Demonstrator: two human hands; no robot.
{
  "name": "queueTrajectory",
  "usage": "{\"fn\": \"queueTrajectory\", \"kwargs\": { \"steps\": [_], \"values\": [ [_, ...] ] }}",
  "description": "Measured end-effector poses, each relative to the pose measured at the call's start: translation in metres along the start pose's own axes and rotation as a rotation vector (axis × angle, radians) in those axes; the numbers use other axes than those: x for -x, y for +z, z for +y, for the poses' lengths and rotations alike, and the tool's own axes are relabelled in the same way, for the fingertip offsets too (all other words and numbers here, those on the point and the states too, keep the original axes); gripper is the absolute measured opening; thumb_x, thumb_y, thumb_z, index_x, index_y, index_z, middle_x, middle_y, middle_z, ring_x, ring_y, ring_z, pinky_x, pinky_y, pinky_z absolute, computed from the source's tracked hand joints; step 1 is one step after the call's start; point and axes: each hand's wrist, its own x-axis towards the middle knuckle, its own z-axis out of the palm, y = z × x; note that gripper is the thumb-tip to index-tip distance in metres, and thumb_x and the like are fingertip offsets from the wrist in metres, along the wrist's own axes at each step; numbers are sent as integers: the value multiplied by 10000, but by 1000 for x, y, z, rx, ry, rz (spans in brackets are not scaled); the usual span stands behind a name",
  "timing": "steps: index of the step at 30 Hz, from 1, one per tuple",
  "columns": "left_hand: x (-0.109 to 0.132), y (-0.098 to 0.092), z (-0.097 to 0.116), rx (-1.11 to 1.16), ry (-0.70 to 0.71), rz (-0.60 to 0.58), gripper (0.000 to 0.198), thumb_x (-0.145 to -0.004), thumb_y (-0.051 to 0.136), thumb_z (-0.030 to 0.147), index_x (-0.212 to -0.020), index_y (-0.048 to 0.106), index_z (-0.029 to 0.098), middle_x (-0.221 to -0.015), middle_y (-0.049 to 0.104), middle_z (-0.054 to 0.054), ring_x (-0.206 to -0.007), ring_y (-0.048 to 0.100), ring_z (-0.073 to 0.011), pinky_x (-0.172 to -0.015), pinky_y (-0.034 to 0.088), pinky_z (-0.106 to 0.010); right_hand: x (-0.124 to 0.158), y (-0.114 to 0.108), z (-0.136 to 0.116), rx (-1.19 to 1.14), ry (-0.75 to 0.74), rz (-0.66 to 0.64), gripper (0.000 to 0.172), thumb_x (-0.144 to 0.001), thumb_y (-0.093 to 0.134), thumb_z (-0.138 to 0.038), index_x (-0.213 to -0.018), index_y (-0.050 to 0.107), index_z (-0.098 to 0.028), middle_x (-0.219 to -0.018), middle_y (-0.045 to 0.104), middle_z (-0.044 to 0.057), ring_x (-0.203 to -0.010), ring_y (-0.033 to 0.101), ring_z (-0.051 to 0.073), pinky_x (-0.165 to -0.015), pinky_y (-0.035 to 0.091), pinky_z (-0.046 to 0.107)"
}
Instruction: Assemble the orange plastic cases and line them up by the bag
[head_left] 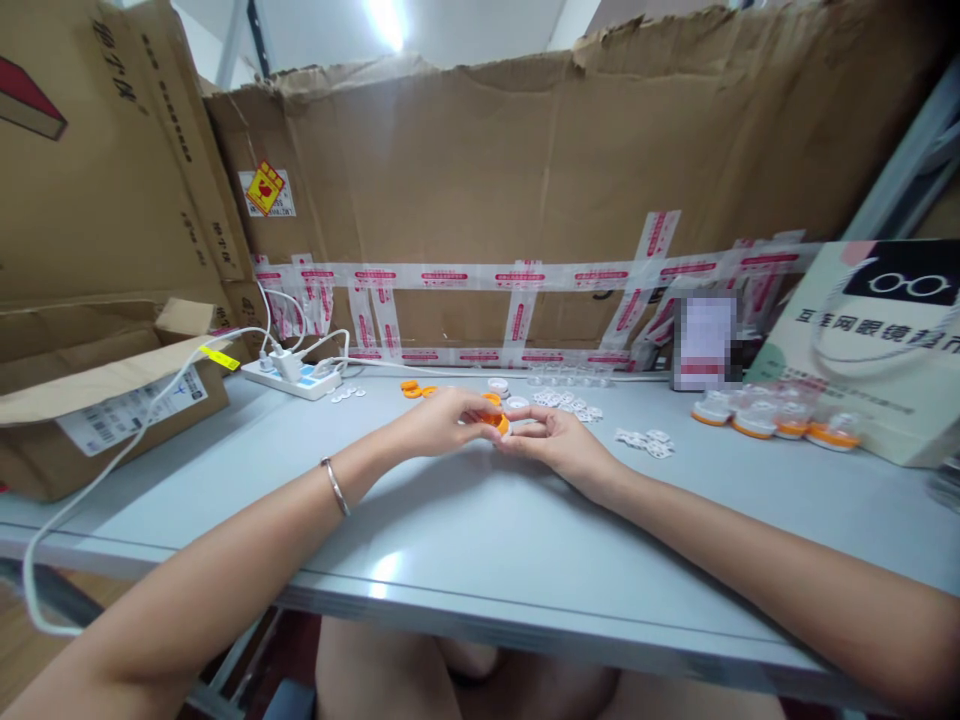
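Between my two hands, just above the table's middle, is a small orange and white round part (503, 425). My left hand (448, 420), with a bracelet at its wrist, pinches it from the left. From the right, my right hand (553, 440) grips its edge with thumb and fingertips; the fingers partly hide it. Loose orange rings (409, 389) lie behind my left hand. White round pieces (497, 385) sit just beyond the fingers. Flat white cut-out pieces (568, 404) are spread behind my right hand, with a second pile (646, 442) to its right.
Several clear domed pieces with orange bases (776, 415) stand at right before a paper bag (862, 350). A phone-like device (705, 345) leans at the back. At left are a power strip (292, 380), a white cable (112, 465) and an open carton (112, 400). Large cardboard (465, 170) walls the back.
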Motion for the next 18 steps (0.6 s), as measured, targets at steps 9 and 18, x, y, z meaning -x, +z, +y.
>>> {"fn": "queueTrajectory", "kwargs": {
  "steps": [9,18],
  "values": [
    [2,-3,-8,210,-145,-104,340,-745,549,349,-1001,612,135,-936,657,-61,-826,592,-155,-700,453,-231,0,-2,0,53,62,-49,356,-569,737,-269,-885,598,-179,-719,703,-6,-666,635,129,-637,469,233],
    [3,-7,-1,171,-88,-64,300,-724,581,331,-939,636,129,-895,669,-61,-802,611,-148,-711,475,-234,1,1,-2,135,-5,-17,315,-601,700,-257,-889,597,-183,-767,713,8,-727,651,154,-708,473,275]
  ]
}}
